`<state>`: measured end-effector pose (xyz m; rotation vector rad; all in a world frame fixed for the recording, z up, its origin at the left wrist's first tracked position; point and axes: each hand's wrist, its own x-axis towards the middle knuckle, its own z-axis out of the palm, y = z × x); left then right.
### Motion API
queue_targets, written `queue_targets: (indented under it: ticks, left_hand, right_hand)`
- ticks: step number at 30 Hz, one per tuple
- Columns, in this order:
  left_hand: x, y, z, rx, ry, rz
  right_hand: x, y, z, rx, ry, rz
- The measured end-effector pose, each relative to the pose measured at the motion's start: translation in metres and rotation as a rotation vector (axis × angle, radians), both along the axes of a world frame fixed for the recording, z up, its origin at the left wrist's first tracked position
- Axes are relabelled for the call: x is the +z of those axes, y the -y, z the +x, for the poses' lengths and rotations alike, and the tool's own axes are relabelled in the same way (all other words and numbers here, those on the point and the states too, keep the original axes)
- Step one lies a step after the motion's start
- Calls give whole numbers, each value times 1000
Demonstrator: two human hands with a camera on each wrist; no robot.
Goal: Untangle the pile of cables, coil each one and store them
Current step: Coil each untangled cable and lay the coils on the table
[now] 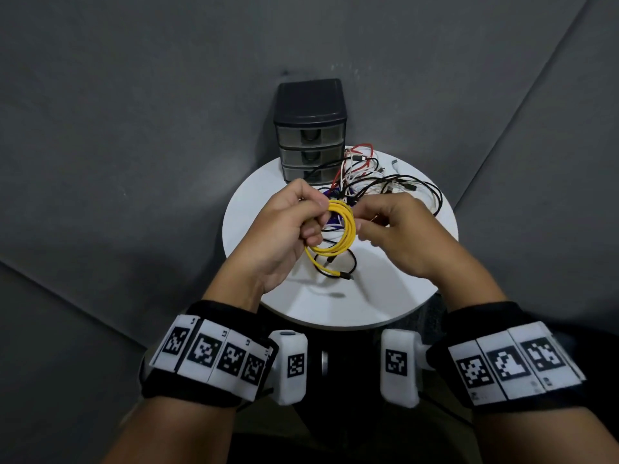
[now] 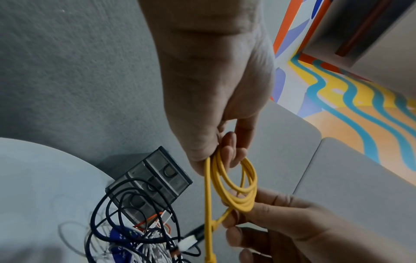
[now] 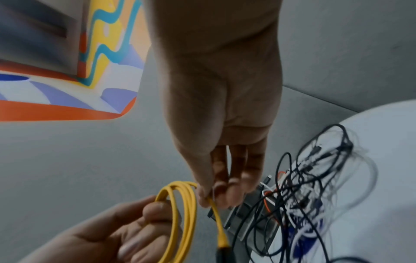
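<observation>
Left hand: our left hand point(image 1: 288, 226) is raised above the counter point(image 1: 368, 296), fingers curled round one side of a yellow cable point(image 1: 341, 229) wound into several loops.
Right hand: our right hand point(image 1: 395, 229) sits just beside the left, thumb and fingertips pinching the opposite side of the same coil. The right wrist view shows the pinch on a strand near the coil's top.
Yellow cable: held between both hands, clear of the counter. One loose end hangs below the left hand and ends in a dark plug point(image 1: 346, 275) near the counter surface; we cannot tell whether it touches.
Cable pile: a tangle of black, white and red cables point(image 1: 378, 182) lies on the counter just beyond both hands, spreading further out past the right hand. Something blue shows among them, partly hidden.
Drawer unit: a small dark set of three drawers point(image 1: 311, 132) stands beyond the left hand, at the counter's far edge. All three drawers look closed. A black cable from the pile reaches its lowest drawer front.
Counter: round and white, under both hands.
Wristbands: black bands with printed square markers point(image 1: 214, 354) circle both our wrists.
</observation>
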<state>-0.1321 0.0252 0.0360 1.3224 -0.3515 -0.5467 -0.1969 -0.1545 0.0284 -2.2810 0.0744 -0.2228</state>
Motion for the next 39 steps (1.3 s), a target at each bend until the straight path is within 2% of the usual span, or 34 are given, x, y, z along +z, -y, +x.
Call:
queue_targets:
  ticks: [4, 8, 14, 23, 32, 36, 39]
  left_hand:
    - [0, -2, 1, -31, 46, 7]
    - [0, 1, -1, -68, 62, 11]
    - [-4, 3, 2, -40, 37, 13]
    - [-13, 3, 3, -60, 29, 99]
    - [-20, 13, 3, 20, -67, -16]
    - [-22, 16, 3, 60, -95, -24]
    - [-22, 18, 2, 57, -82, 8]
  right_hand:
    - [2, -4, 1, -114, 127, 312]
    - [8, -6, 10, -204, 267, 310]
    - [6, -9, 6, -176, 204, 470]
    - [-10, -7, 2, -172, 93, 458]
    - [-13, -8, 0, -189, -28, 487]
    - [-14, -12, -5, -72, -42, 379]
    - [-19, -13, -3, -51, -33, 356]
